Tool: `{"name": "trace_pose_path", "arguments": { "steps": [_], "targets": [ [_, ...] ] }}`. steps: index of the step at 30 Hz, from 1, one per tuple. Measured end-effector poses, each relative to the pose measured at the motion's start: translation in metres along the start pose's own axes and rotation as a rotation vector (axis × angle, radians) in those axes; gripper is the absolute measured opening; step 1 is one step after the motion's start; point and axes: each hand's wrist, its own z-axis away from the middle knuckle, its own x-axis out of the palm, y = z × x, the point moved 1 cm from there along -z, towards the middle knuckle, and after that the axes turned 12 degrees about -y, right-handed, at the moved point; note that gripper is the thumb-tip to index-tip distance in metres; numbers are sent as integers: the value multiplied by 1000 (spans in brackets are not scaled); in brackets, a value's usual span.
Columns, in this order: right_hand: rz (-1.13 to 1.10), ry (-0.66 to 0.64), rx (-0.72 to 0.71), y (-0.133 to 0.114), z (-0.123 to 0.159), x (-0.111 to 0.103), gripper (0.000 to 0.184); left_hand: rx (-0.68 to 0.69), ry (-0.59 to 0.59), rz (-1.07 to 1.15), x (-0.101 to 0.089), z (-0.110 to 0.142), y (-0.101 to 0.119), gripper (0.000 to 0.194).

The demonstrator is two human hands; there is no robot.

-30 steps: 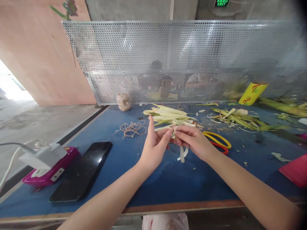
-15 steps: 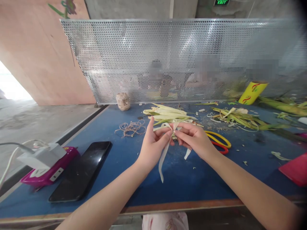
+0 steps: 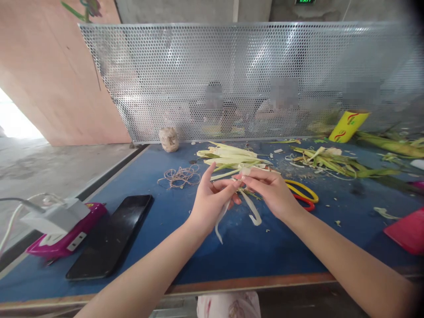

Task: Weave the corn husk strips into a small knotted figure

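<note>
Both hands meet over the middle of the blue table. My left hand [image 3: 212, 196] pinches a pale husk strip [image 3: 251, 207] between thumb and fingertips, its thumb touching the other hand's fingers. My right hand [image 3: 270, 187] is closed on the same pale strip from the right side. Two loose ends of strip hang below the fingers, one of them curled at its tip. Just behind the hands lies a pile of pale green husk leaves [image 3: 228, 154]. Scissors with yellow and red handles [image 3: 306, 192] lie partly hidden behind my right hand.
On the left are a black phone [image 3: 111, 238], a magenta power strip [image 3: 71, 234] with white chargers, and tangled twine [image 3: 179, 176]. A perforated metal screen [image 3: 198, 57] stands behind, people beyond it. Green stalks [image 3: 341, 163], a yellow roll [image 3: 347, 127] and a red object [image 3: 406, 232] are rightward.
The strip's bow-like loops above the fingers no longer show the same shape. The right hanging end has swung into a longer, curled position, and the left end has shifted slightly left and up.
</note>
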Motion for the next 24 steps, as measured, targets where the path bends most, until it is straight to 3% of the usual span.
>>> {"name": "trace_pose_path", "arguments": {
  "steps": [9, 16, 20, 24],
  "targets": [
    [-179, 73, 110, 3, 0, -1, 18, -62, -32, 1, 1, 1, 0, 86],
    [-253, -119, 162, -4, 0, 1, 26, 38, -52, -8, 0, 0, -1, 100],
    [-152, -262, 174, -7, 2, 0, 30, 120, -30, -95, -5, 0, 1, 97],
    [-17, -284, 129, -9, 3, -5, 23, 158, 5, -132, -6, 1, 6, 94]
  ]
}}
